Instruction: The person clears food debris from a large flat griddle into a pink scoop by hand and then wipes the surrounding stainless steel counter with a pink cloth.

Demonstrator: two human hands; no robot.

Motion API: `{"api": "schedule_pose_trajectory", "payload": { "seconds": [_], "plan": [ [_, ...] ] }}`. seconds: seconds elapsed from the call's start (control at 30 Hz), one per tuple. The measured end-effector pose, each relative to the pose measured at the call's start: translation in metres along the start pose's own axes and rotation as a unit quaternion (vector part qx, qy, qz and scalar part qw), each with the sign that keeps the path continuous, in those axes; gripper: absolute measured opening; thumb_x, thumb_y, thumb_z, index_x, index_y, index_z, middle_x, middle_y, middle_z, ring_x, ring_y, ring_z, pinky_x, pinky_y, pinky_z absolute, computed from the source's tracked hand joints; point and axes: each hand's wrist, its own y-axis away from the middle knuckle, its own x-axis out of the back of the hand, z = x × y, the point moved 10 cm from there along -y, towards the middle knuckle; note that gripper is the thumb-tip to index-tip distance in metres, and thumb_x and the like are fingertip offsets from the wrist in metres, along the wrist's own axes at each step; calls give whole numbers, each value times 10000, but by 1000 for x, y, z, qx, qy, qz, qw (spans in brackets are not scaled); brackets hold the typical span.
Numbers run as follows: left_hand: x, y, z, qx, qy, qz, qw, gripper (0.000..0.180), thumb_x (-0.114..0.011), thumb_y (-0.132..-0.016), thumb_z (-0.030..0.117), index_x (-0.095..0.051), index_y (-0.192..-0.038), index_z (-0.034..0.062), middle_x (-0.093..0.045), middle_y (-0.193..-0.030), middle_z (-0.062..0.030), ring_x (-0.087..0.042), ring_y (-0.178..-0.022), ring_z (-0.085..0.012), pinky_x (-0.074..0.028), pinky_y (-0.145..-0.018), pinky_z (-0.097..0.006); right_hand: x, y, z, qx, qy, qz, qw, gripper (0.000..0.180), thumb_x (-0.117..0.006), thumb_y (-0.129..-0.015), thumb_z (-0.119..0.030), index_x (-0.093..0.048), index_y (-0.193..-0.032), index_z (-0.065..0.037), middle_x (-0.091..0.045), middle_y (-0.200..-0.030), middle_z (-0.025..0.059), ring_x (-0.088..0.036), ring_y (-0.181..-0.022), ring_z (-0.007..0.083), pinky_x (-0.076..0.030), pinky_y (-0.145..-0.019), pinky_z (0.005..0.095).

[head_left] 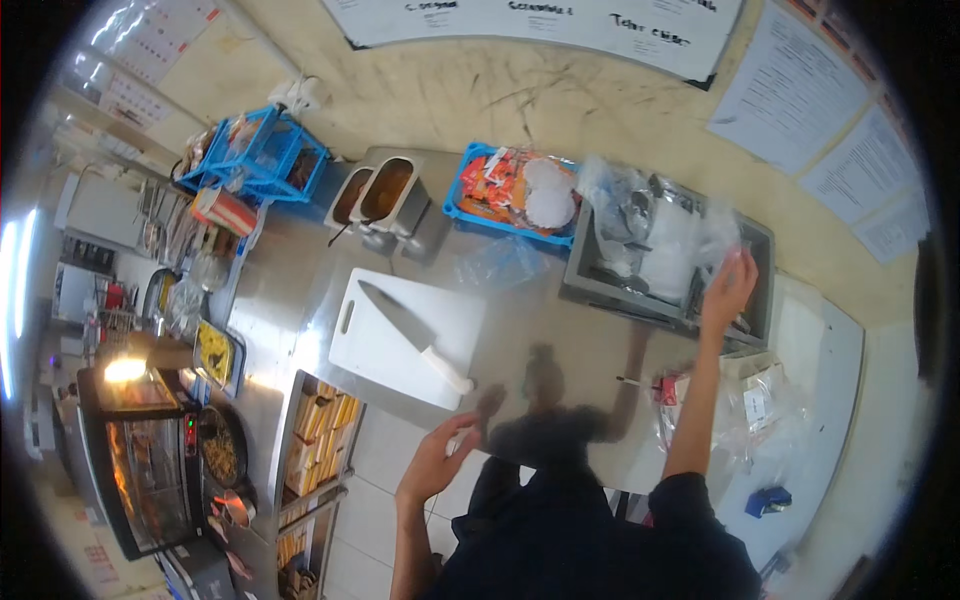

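Cream wall (440,95), dark-scuffed, rises behind stainless-steel desk (530,315); whiteboard (540,28) hangs above, paper sheets (795,85) posted at right. Pale tiled floor (370,500) shows beside open shelving (318,505). White surface (825,415) stretches along right side. Long white light (9,300) glares at far left; warm glow (126,370) tops glass-fronted cabinet (150,480).

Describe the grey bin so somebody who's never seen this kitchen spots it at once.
Start at the steel counter along the scuffed wall, then look to its back right. There, with the right hand at its right end, sits the grey bin, holding white things and clear plastic. Unlike the smaller blue tray of orange packets just left of it, it is plain grey.
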Motion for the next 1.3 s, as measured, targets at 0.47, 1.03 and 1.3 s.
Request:
{"api": "schedule_pose_trajectory", "payload": {
  "seconds": [0.47, 1.03, 1.3],
  "plan": [
    [87, 147, -42, -180, 147, 123, 965, 525, -755, -851, 158, -530, -1313, 52, -629, -1177, -74, -557, -1124, -152, -424, -972, -306, 28, 354, -433, 69, -285, -910, 292, 274, -510, -1015, -220, -636, -1140, -10, -670, -878, 59, -624, -826, 130, -506, -782, 309],
    [186, 477, -368, -180, 620, 609, 461, 220, -667, -919, 179, -599, -1092, 61, -681, -1056, -68, -627, -1025, -147, -475, -893, -290, 165, 779, -669, -64, -366, -922, 105, 564, -655, -928, -204, -401, -1414, -72, -522, -1320, 89, -518, -1191, 199, -435, -981, 414],
    [130, 652, -514, -215, 558, 794, 109, 455, -590, -925, 108, -389, -1332, 78, -648, -1118, -104, -601, -1057, -196, -447, -959, -362, 274, 985, -775, -156, -222, -960, -73, 476, -610, -871, 75, -470, -1287, -107, -556, -1202, 38, -532, -1123, 170, -418, -979, 329]
  ]
}}
